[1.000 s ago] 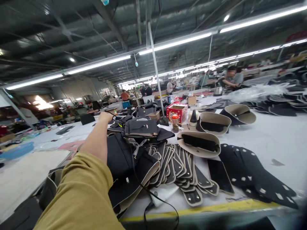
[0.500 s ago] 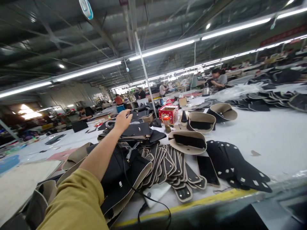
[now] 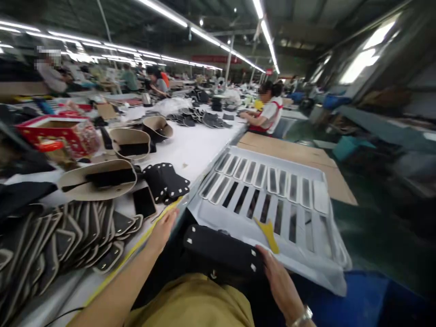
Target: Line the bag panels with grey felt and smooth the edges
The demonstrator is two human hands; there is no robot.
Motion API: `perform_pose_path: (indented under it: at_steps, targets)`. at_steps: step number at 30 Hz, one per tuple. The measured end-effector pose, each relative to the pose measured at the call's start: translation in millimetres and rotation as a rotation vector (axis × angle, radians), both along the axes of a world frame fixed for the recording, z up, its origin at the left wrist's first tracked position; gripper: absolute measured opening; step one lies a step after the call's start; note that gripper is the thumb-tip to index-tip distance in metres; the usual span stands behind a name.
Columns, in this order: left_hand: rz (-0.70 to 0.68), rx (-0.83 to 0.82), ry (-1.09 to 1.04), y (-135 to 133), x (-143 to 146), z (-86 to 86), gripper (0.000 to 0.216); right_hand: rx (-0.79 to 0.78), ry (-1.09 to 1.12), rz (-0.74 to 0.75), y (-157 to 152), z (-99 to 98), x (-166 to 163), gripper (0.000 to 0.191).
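The right hand (image 3: pixel 279 279) pinches 1 end of a black panel (image 3: pixel 221 250) near the torso (image 3: pixel 194 302), seemingly a positioning step calling next for steady support; the left hand (image 3: pixel 165 229), grip unclear, is by the desk (image 3: pixel 194 143).

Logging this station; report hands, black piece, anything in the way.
Right hand holding black piece by one end. Left hand at edge of table. Yellow piece on tray, near right hand.

The black panel with white tabs (image 3: pixel 221 252) partly hides the bare right hand (image 3: pixel 279 279). The bare left hand (image 3: pixel 166 228) is blurred. The left edge cuts off fanned, beige-edged black pieces (image 3: pixel 71 238).
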State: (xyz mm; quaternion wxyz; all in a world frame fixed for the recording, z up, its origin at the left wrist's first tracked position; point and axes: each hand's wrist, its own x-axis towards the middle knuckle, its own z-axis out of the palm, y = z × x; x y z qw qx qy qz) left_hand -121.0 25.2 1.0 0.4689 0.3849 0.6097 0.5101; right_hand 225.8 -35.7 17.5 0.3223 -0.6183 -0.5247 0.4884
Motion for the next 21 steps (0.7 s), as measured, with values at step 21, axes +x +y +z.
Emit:
perform_pose_path:
  at_steps: [21]
  targets:
    - [-0.458,-0.198,-0.007,3,-1,-29.7,0.054,-0.091,0.077,0.058,10,-25.7,0,0.049]
